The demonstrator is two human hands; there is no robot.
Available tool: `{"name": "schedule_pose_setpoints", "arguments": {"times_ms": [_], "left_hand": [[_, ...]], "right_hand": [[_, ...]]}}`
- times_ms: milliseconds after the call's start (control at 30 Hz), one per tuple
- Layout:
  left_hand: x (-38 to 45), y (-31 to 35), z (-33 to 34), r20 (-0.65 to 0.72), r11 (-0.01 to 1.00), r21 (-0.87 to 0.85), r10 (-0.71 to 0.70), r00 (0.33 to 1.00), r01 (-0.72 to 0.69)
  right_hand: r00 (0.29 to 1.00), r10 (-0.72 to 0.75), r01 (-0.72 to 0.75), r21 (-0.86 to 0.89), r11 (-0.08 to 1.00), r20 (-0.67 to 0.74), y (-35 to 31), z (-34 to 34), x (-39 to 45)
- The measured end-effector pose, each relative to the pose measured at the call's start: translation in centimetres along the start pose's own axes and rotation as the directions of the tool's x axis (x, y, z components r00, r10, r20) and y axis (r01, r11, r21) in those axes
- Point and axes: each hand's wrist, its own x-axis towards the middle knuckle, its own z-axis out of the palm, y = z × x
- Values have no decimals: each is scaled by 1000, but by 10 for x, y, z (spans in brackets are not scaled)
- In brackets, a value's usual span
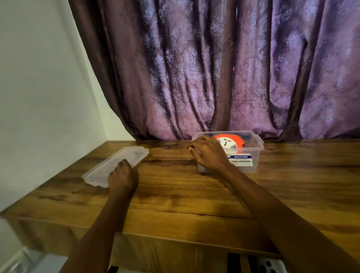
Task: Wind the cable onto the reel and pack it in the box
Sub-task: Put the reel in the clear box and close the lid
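Observation:
A clear plastic box (255, 152) with a "MULTI-BOX" label stands at the back of the wooden table, close to the curtain. Inside it lies an orange and white cable reel (231, 142), seen from above. My right hand (208, 153) rests at the box's left front corner, fingers curled against its rim and wall. The clear lid (106, 169) lies flat on the table's left side. My left hand (121, 176) sits on the lid's near right edge, fingers bent down onto it. The cable itself is hidden from view.
The wooden table (197, 197) stretches wide between my arms and to the right of the box. A purple patterned curtain (213, 63) hangs just behind the box. A white wall (30, 90) borders the left side. White sockets (267, 266) show below the table's front edge.

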Motion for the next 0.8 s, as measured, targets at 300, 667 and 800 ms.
{"name": "schedule_pose_setpoints", "arguments": {"times_ms": [300,667,800], "left_hand": [[22,63,-15,-117,827,-156,527,841,-540],[26,145,-5,-372,596,-232,676,636,-769],[26,157,3,-217,489,-813,250,944,-316]], "right_hand": [[982,183,-185,52,981,44,45,-14,10],[969,235,-219,182,959,-71,100,-74,-18],[949,307,-269,315,910,-76,121,-89,-30]]}}
